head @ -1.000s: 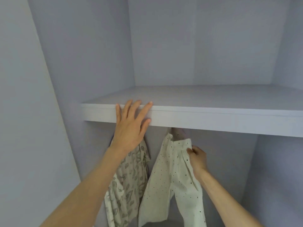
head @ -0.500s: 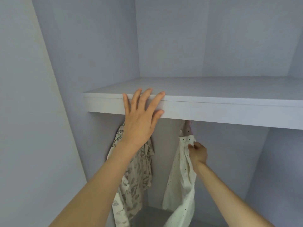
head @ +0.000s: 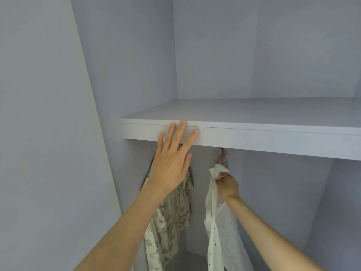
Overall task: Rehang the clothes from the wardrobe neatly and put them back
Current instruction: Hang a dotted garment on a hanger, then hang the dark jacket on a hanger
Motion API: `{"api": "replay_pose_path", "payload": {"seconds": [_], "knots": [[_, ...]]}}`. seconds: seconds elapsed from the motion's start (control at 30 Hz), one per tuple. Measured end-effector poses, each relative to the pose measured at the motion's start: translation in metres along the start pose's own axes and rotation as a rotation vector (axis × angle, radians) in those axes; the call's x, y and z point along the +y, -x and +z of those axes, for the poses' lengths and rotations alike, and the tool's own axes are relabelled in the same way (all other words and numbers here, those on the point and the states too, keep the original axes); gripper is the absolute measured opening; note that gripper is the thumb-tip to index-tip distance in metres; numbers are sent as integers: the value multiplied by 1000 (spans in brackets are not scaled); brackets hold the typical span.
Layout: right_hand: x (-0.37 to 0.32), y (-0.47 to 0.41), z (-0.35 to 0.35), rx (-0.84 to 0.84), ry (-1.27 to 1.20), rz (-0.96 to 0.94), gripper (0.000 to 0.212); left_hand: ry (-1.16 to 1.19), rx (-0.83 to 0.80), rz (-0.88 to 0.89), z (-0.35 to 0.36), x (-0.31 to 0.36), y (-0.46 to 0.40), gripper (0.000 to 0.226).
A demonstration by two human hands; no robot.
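A white dotted garment (head: 220,233) hangs inside the wardrobe from a pink hanger (head: 220,155) whose top is hidden under the shelf (head: 273,137). My right hand (head: 227,185) pinches the garment's upper edge just below the hanger. To its left hangs a cream garment with a grey leaf print (head: 172,218), partly behind my left forearm. My left hand (head: 172,159) is flat with straight spread fingers, its fingertips lying against the shelf's front edge. The rail is out of sight.
The wardrobe's left side wall (head: 58,133) stands close beside my left arm. Above the shelf lies an upper compartment with a back wall (head: 254,47). The wardrobe floor (head: 187,261) shows dimly below the clothes.
The view has tilted up and the shelf sits lower in frame. My left hand slid down the shelf edge. The dotted garment turned edge-on, and my right hand now grips nearer its top.
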State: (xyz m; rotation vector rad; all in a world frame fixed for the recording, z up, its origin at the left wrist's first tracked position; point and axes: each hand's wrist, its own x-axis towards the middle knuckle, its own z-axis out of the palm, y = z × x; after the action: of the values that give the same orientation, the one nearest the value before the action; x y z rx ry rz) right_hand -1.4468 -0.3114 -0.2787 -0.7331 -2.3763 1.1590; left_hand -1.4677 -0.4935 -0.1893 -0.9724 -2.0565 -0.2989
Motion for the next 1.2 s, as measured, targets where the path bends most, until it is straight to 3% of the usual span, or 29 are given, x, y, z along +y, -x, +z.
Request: {"api": "replay_pose_path", "payload": {"seconds": [0.1,0.23,0.43,0.63,0.93,1.1,1.2], "knots": [[7,15,-7,-21,99,-136,43,-3,-73,-94,8,-12,35,67],[22,48,-6,-78,458,-432,55,-69,-203,-268,5,-10,93,81],[32,111,4,-300,606,-675,59,-137,-372,-436,-16,15,185,57],[59,187,26,-531,619,-828,60,-189,-632,-714,-57,66,274,59],[42,334,73,-797,460,-1081,60,-354,-621,-1010,-181,118,415,69],[25,440,96,-925,345,-1304,61,-431,-530,-1313,-270,170,514,54],[12,522,110,-947,216,-1481,57,-498,-469,-1515,-339,209,568,57]]}}
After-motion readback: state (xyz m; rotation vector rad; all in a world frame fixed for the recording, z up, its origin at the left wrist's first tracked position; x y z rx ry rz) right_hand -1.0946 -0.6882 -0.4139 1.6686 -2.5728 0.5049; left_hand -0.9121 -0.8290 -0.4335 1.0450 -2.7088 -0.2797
